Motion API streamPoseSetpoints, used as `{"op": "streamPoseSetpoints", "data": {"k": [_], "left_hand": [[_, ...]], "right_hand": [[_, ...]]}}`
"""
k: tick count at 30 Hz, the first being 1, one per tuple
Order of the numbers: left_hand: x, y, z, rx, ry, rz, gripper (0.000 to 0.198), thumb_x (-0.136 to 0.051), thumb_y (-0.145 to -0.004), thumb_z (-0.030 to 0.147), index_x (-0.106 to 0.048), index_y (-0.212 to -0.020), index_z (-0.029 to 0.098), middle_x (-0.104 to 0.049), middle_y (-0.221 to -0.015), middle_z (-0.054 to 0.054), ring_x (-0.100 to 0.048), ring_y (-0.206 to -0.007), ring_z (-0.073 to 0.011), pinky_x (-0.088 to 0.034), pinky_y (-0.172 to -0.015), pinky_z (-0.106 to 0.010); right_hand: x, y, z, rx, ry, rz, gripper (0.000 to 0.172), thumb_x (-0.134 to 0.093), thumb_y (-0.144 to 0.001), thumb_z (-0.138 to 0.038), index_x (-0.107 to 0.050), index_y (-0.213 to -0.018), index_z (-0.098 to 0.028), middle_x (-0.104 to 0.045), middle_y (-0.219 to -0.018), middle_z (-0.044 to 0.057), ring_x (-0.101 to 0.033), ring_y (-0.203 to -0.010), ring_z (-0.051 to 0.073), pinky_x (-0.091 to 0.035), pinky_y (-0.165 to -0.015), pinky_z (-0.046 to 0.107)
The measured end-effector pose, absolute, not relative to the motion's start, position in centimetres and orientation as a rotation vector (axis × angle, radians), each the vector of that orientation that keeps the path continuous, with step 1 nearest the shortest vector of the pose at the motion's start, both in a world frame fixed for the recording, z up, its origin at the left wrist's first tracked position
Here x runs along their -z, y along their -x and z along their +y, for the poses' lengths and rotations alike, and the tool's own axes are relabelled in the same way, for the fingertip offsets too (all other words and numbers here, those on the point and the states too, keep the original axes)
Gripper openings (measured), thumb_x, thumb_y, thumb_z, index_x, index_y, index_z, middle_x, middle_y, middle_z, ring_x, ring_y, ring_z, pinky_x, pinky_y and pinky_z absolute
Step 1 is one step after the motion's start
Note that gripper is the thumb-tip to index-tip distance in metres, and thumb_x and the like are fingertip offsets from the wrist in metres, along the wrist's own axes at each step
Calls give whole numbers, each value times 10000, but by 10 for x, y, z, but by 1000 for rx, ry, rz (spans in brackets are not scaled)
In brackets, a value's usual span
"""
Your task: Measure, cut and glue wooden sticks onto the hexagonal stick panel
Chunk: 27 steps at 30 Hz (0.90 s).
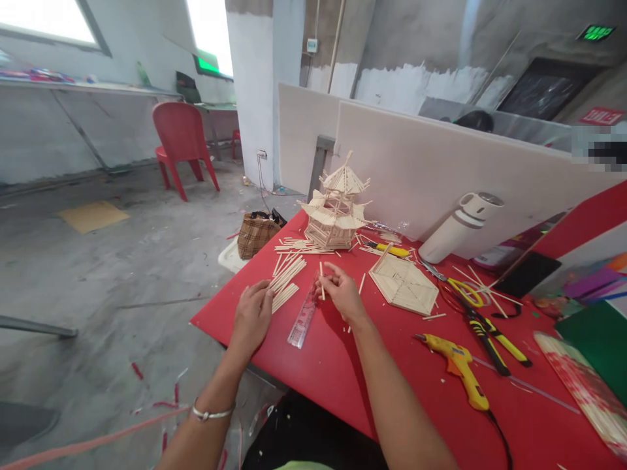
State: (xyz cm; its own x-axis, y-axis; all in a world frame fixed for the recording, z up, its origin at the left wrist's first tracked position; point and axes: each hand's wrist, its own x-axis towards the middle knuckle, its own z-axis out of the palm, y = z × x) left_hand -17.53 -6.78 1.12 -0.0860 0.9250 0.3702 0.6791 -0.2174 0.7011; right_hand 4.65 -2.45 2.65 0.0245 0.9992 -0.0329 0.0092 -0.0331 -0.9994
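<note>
My right hand [340, 290] pinches a short wooden stick [322, 271] upright between thumb and fingers, just above a clear ruler [301, 323]. Resting on the table, my left hand [253, 313] touches the near ends of a bundle of loose wooden sticks [288, 277], its fingers loosely extended. Behind the hands stands a tiered pagoda model [337, 212] built from such sticks. To the right of my right hand lies a flat hexagonal stick panel [404, 284] with lines across its face.
On the red table [333, 378] lie a yellow glue gun [458, 365], black-and-yellow pliers [494, 336], yellow-handled scissors [465, 292] and a yellow utility knife [392, 249]. A white tumbler [460, 225] leans by the partition [392, 156]. A checked bag [257, 235] is beyond the left edge.
</note>
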Motion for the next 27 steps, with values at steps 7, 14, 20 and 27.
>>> {"op": "streamPoseSetpoints", "data": {"k": [7,14,20,27], "left_hand": [[-22,182,-72,-1432,-1391,1578,385,-473,-880,438,-721,-801,155,-709,-1180,-115,-686,-908,-211,-571,-793,-329],[-26,183,-73,-1490,-1339,1555,402,-461,-878,457,-712,-796,153,-712,-1170,-124,-669,-989,-225,-563,-804,-318],[-19,179,-72,-1421,-1563,1647,344,-495,-902,435,-701,-817,172,-713,-1123,-114,-678,-971,-220,-557,-825,-326],[-6,174,-71,-1259,-1980,1710,257,-517,-912,381,-696,-919,197,-661,-1210,-125,-648,-1108,-251,-554,-934,-396]], "right_hand": [[-19,3,-64,-922,1462,-1550,209,-636,-823,-377,-773,-859,-222,-759,-754,29,-715,-716,201,-544,-690,293],[-19,10,-76,-940,1408,-1613,218,-640,-842,-371,-769,-955,-237,-779,-841,22,-728,-785,195,-542,-735,281],[-20,-5,-66,-940,1425,-1546,215,-645,-826,-386,-741,-948,-237,-761,-811,14,-707,-748,190,-534,-718,289],[-41,-56,-23,-692,1649,-1605,289,-663,-811,-355,-642,-1077,-242,-742,-831,6,-684,-773,198,-493,-728,314]]}}
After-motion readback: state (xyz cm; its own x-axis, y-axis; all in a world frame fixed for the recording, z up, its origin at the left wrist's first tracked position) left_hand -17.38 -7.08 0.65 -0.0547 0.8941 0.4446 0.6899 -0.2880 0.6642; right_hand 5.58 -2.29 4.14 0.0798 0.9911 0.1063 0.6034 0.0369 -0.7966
